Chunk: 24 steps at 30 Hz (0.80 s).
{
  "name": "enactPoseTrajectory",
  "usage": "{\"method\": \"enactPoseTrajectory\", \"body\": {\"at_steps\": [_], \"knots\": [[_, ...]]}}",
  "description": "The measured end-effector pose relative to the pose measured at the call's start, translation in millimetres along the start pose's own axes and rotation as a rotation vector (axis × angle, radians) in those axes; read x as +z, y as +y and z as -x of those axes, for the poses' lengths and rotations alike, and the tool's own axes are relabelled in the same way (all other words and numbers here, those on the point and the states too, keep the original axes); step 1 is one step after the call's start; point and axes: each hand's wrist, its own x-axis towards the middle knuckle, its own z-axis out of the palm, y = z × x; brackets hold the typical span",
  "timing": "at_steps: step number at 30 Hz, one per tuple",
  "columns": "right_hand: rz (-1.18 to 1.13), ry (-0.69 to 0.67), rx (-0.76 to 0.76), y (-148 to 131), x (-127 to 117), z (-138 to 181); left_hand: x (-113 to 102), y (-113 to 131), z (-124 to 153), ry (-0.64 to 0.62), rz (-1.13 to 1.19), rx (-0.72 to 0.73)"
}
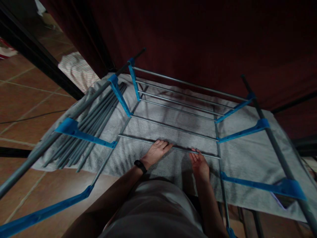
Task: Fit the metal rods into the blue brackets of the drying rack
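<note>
I look down on a rack frame of grey metal tubes and blue plastic side brackets (121, 96). A loose grey metal rod (138, 139) lies crosswise on a grey towel (247, 158) on the floor. My left hand (156, 152) rests on this rod, fingers stretched out over it, a black band on the wrist. My right hand (199, 162) reaches the same rod further right, fingertips curled at it. Whether either hand grips the rod is unclear.
A bundle of several spare grey tubes (91, 130) lies on the towel at the left. Fixed cross rods (178, 102) span the frame beyond my hands. Brown tiled floor (27, 105) at left, dark red curtain (198, 39) behind, striped cloth (78, 69) at upper left.
</note>
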Motion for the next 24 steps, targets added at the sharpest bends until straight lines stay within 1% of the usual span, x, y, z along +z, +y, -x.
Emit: {"method": "enactPoseTrajectory", "body": {"at_steps": [5,13,20,24], "knots": [[-0.019,0.055,-0.007,1,5,1,4,-1,2,0.020,-0.029,-0.026],[-0.082,0.068,-0.018,7,1,-2,10,-7,6,0.073,-0.062,-0.065],[-0.115,0.045,-0.033,7,7,0,10,-28,19,0.118,-0.001,-0.143],[-0.111,0.048,-0.005,4,12,1,7,-41,28,0.132,0.023,-0.239]]}}
